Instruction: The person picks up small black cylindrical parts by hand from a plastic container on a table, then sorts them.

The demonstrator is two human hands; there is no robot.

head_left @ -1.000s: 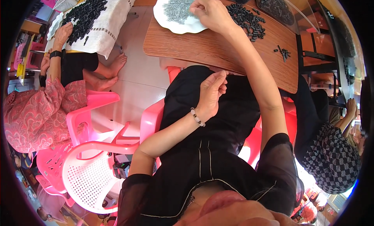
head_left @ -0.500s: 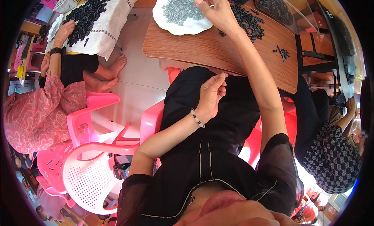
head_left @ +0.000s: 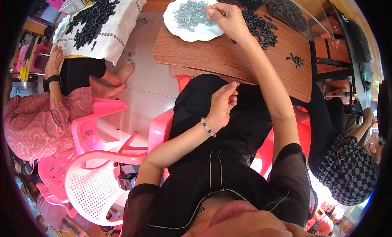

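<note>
A white plate with a scalloped rim (head_left: 171,29) stands on the brown wooden table, and a heap of small, thin, greyish see-through pieces (head_left: 190,17) lies on it. Over the plate's right side is my right hand (head_left: 232,23), thumb and forefinger pinched at the heap's edge; what they hold is too small to make out. My left hand (head_left: 221,106), with a beaded bracelet at the wrist, hovers above my lap near the table edge. Its thumb presses against curled fingers, hiding whatever may be inside. Right of the plate spreads a pile of short black parts (head_left: 261,30).
A few black parts (head_left: 295,60) lie apart on the table's right (head_left: 228,59). Clear plastic bags (head_left: 288,12) sit behind. To the left, a person in pink (head_left: 36,122) sits by a cloth-covered table (head_left: 118,32) with black parts. A pink chair (head_left: 96,184) stands beside me.
My right fingertips have come slightly nearer over the plate. My left hand stays pinched above my lap. The person at left has drawn a hand back from the black pile to the table's edge.
</note>
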